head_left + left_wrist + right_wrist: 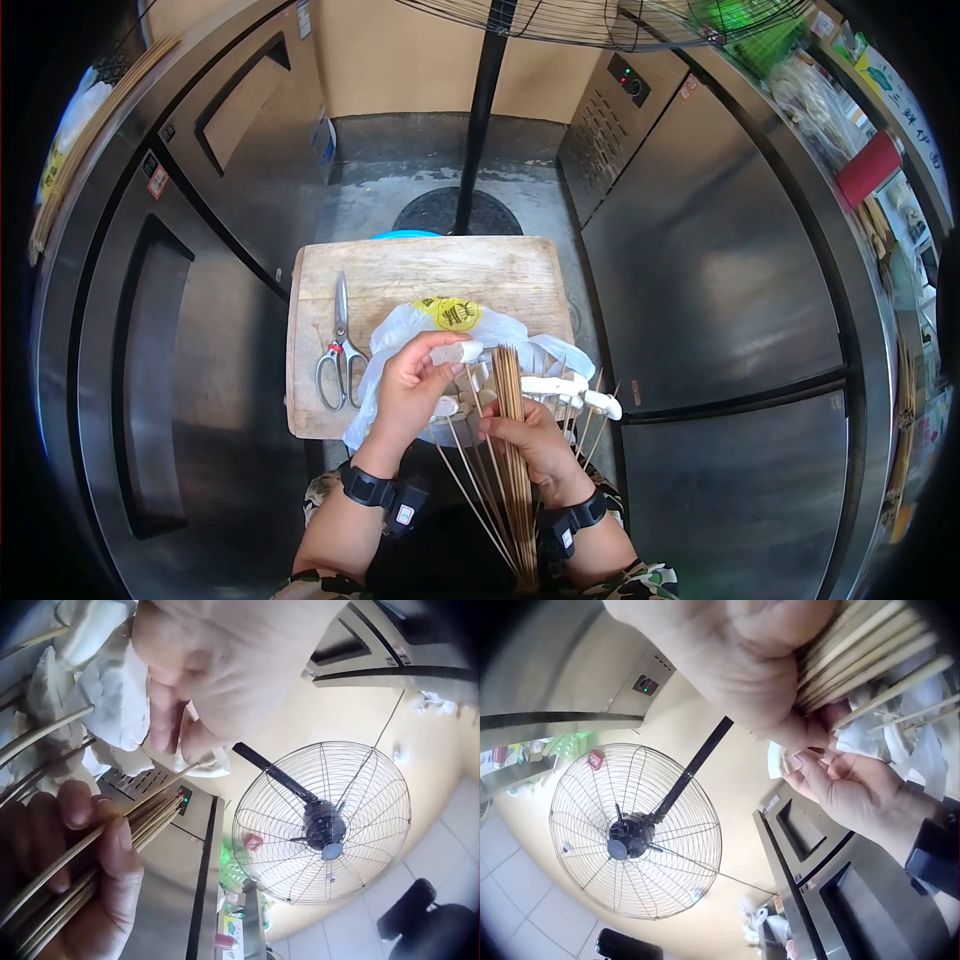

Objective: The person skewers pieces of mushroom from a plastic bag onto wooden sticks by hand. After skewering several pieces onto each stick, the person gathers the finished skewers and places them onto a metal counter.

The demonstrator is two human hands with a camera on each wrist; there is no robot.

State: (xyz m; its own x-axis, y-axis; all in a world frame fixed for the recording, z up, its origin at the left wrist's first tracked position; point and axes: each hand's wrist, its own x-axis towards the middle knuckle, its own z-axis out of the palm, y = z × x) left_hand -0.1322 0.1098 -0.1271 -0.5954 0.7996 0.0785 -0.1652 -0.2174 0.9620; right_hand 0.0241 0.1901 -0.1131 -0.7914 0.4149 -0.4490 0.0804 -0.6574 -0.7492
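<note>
My left hand [402, 396] pinches a white slice of food [457, 352] between thumb and fingers, over the plastic bag. In the left wrist view the tip of one skewer [176, 777] meets that slice. My right hand [540, 440] grips a thick bundle of bamboo skewers [512, 430], their points up and their lower ends toward my lap. Several more skewers fan out around that hand, with white slices [556, 386] threaded near their tips. Beneath both hands lies a white plastic bag [398, 330] with a yellow print, its contents mostly hidden.
A wooden board [420, 265] carries the bag and, at its left, red-and-grey scissors [341, 345]. Steel cabinets [710, 260] flank both sides. Behind the board rises a black fan pole [482, 120]. More skewers [95, 150] lie on the left counter.
</note>
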